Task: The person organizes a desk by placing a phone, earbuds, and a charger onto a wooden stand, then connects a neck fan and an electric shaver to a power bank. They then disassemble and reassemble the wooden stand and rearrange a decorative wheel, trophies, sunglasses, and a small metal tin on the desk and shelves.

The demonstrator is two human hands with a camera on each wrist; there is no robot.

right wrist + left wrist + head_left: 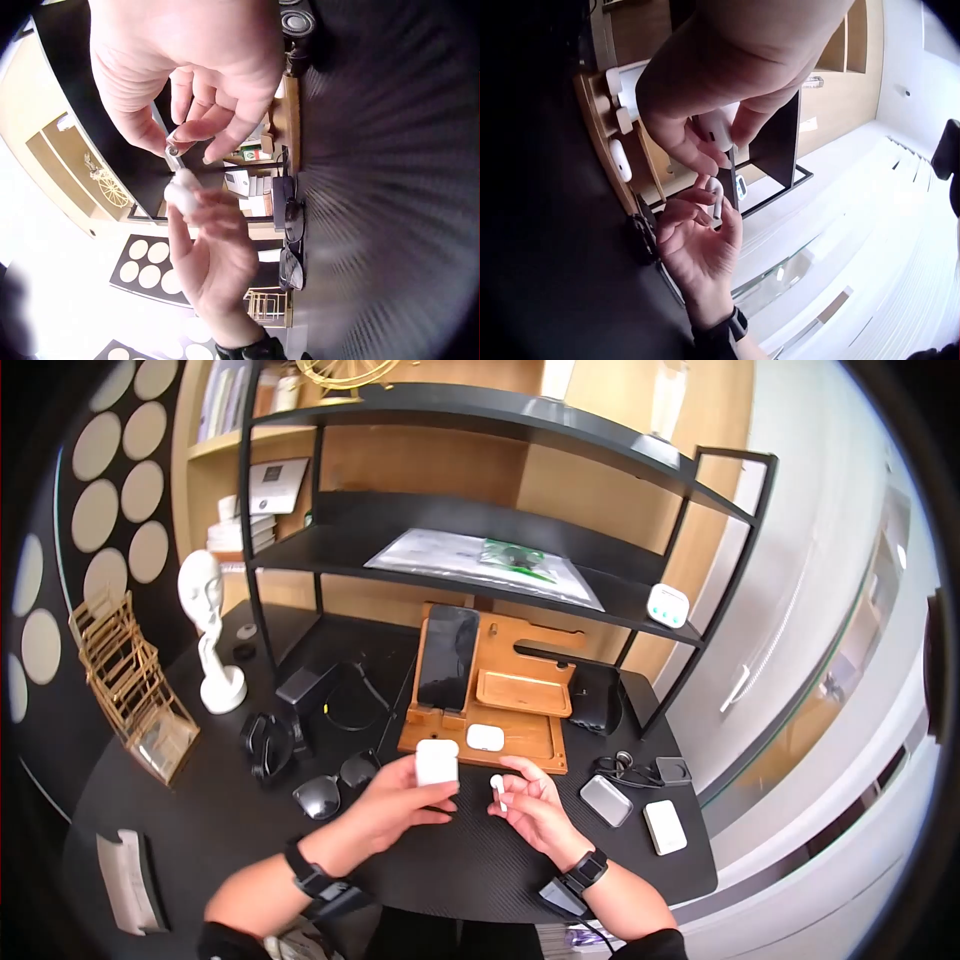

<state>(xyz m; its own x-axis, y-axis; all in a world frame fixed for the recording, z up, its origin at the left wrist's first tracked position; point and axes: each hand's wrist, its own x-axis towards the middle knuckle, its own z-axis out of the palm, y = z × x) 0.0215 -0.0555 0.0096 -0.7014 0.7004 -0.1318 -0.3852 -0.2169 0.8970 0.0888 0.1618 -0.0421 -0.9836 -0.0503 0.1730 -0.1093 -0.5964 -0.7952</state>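
Observation:
My left hand (392, 807) grips a small white earbud case (437, 764) between thumb and fingers, above the front of the desk. To its right, my right hand (537, 812) pinches a white earbud (498, 787) by its stem between thumb and fingertips. The earbud (715, 191) shows its rounded head and stem in the left wrist view, just below the case (717, 129). In the right wrist view the case (181, 193) sits close to the earbud's end. Behind both hands, a second white case (486, 737) lies on the wooden desk organizer (535, 744).
A phone (448, 660) stands on the organizer. Sunglasses (318, 797) and a black headset-like item (267, 747) lie left. On the right are a metal tray (606, 801), a white box (665, 827) and a coiled cable (625, 768). A black shelf (330, 550) rises behind.

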